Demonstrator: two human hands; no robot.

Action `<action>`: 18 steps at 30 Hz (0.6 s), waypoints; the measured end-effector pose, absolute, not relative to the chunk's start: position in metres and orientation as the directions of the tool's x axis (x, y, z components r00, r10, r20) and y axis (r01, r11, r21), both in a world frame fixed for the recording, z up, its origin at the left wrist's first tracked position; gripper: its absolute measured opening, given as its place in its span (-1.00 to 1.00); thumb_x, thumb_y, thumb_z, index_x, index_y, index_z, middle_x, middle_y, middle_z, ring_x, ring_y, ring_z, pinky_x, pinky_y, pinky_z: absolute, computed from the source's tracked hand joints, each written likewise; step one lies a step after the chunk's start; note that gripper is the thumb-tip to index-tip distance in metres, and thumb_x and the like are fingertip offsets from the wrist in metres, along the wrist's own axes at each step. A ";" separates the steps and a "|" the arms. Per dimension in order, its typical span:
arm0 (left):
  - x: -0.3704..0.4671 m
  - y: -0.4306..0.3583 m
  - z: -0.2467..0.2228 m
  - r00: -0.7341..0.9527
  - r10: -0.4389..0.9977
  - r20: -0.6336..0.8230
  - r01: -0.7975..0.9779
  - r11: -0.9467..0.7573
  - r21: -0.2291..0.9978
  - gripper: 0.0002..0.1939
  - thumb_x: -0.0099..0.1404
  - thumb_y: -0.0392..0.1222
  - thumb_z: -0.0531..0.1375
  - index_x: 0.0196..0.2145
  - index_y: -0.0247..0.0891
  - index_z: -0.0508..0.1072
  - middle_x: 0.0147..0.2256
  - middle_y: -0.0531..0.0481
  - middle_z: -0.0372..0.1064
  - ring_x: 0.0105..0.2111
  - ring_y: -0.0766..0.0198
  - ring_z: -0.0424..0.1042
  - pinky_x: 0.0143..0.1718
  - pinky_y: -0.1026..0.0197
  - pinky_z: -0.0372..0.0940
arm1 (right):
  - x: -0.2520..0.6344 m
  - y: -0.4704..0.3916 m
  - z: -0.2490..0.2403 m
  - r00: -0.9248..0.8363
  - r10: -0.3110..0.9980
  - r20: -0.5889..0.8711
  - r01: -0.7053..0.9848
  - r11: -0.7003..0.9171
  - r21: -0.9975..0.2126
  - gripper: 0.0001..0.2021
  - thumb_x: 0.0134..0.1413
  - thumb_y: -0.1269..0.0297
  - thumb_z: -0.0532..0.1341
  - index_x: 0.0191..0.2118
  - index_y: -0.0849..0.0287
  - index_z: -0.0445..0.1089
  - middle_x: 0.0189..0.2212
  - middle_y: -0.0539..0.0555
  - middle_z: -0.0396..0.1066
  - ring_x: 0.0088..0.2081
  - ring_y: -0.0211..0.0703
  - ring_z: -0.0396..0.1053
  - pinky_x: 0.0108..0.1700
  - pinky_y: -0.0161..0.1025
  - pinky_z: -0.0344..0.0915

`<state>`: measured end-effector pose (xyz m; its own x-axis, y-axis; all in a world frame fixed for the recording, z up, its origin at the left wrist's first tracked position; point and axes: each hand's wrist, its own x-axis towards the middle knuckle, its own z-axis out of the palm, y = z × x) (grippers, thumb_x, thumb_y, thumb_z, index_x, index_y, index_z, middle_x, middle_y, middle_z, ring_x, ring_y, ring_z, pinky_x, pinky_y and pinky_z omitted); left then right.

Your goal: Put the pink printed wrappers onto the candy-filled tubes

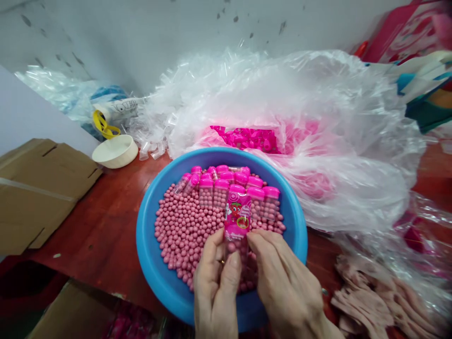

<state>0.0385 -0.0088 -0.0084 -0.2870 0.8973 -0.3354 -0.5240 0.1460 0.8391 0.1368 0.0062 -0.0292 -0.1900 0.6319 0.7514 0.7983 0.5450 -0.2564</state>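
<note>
A small clear candy container (237, 217) with a pink cap and a pink strawberry-picture label stands tilted over the blue basin (145, 221). My left hand (218, 278) grips its lower part between thumb and fingers. My right hand (282, 278) is closed at its right side, fingertips against the label's lower edge. Round pink candies (187, 226) fill the basin, and some show inside the container's lower end. Several filled containers with pink caps (221, 186) lie on the candies towards the basin's far side.
Behind the basin, a large clear plastic bag (353, 141) holds pink caps (250, 139). A white bowl (116, 151), yellow tape roll (104, 125) and loose clear tubes (151, 141) lie back left. Folded cardboard (42, 188) is at left, a crumpled beige cloth (370, 296) at right.
</note>
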 end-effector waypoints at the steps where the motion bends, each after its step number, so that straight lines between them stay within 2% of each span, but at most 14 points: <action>1: 0.035 -0.007 -0.009 -0.242 0.906 -0.347 -0.571 0.156 0.806 -0.78 0.18 -0.25 0.27 -0.18 -0.09 0.53 -0.21 0.05 0.57 -0.21 0.28 0.52 -0.22 0.37 0.38 | 0.139 0.007 -0.027 -0.136 0.687 0.713 0.777 0.521 -0.353 -0.78 0.19 0.53 0.06 -0.08 0.34 0.35 -0.25 0.25 0.49 -0.15 -0.06 0.46 -0.09 -0.22 0.42; 3: 0.029 -0.004 -0.008 -0.135 0.915 -0.380 -0.630 0.216 0.746 -0.81 0.16 -0.25 0.28 -0.22 -0.12 0.55 -0.31 0.03 0.58 -0.30 0.26 0.54 -0.25 0.30 0.41 | 0.143 0.009 -0.020 0.018 0.830 0.557 0.673 0.402 -0.621 -0.82 0.22 0.45 0.05 -0.12 0.22 0.34 -0.33 0.12 0.47 -0.33 -0.19 0.48 -0.27 -0.33 0.45; 5: 0.027 -0.002 -0.004 -0.029 0.909 -0.416 -0.657 0.297 0.693 -0.85 0.15 -0.24 0.28 -0.28 -0.15 0.56 -0.45 0.03 0.56 -0.42 0.24 0.54 -0.31 0.23 0.43 | 0.145 0.010 -0.013 0.107 0.936 0.335 0.445 0.256 -0.858 -0.83 0.27 0.30 0.03 -0.10 0.14 0.31 -0.50 -0.01 0.41 -0.55 -0.26 0.40 -0.54 -0.40 0.40; 7: 0.027 -0.002 0.000 0.012 0.898 -0.440 -0.667 0.335 0.665 -0.89 0.11 -0.24 0.30 -0.34 -0.18 0.58 -0.56 0.06 0.52 -0.48 0.23 0.54 -0.33 0.21 0.44 | 0.143 0.010 -0.008 0.068 0.988 0.138 0.171 0.124 -0.977 -0.80 0.26 0.16 0.03 -0.22 0.10 0.34 -0.65 -0.11 0.26 -0.69 -0.31 0.25 -0.72 -0.44 0.26; 9: 0.031 -0.002 0.004 -0.040 0.896 -0.442 -0.671 0.304 0.677 -0.89 0.07 -0.24 0.33 -0.37 -0.19 0.59 -0.54 0.06 0.53 -0.45 0.23 0.54 -0.32 0.24 0.44 | 0.138 0.012 -0.004 0.027 1.000 -0.009 -0.027 -0.008 -1.000 -0.74 0.22 0.09 0.08 -0.39 0.12 0.35 -0.68 -0.11 0.23 -0.69 -0.35 0.23 -0.72 -0.47 0.26; 11: 0.035 -0.002 0.006 -0.163 0.898 -0.407 -0.650 0.213 0.730 -0.87 0.05 -0.27 0.34 -0.36 -0.20 0.59 -0.43 0.05 0.57 -0.35 0.26 0.55 -0.26 0.32 0.41 | 0.131 0.014 -0.002 0.076 0.995 -0.070 -0.148 -0.058 -0.987 -0.73 0.17 0.08 0.15 -0.42 0.14 0.39 -0.62 -0.07 0.35 -0.61 -0.33 0.33 -0.61 -0.45 0.35; 14: 0.039 -0.001 0.005 -0.341 0.887 -0.310 -0.556 0.075 0.828 -0.86 0.06 -0.34 0.33 -0.37 -0.20 0.54 -0.29 0.03 0.57 -0.24 0.29 0.52 -0.22 0.37 0.38 | 0.122 0.016 -0.001 0.166 0.986 -0.004 -0.272 0.042 -0.961 -0.82 0.16 0.14 0.19 -0.30 0.10 0.48 -0.48 -0.02 0.50 -0.50 -0.29 0.45 -0.44 -0.41 0.44; 18: 0.038 -0.001 0.000 -0.425 0.898 -0.113 -0.365 -0.056 0.929 -0.90 0.06 -0.37 0.32 -0.53 -0.25 0.48 -0.24 -0.04 0.50 -0.17 0.18 0.48 -0.22 0.30 0.38 | 0.113 0.014 -0.003 0.256 0.962 0.097 -0.269 0.167 -0.948 -0.82 0.21 0.21 0.15 -0.19 0.04 0.50 -0.32 0.01 0.56 -0.32 -0.23 0.52 -0.26 -0.35 0.47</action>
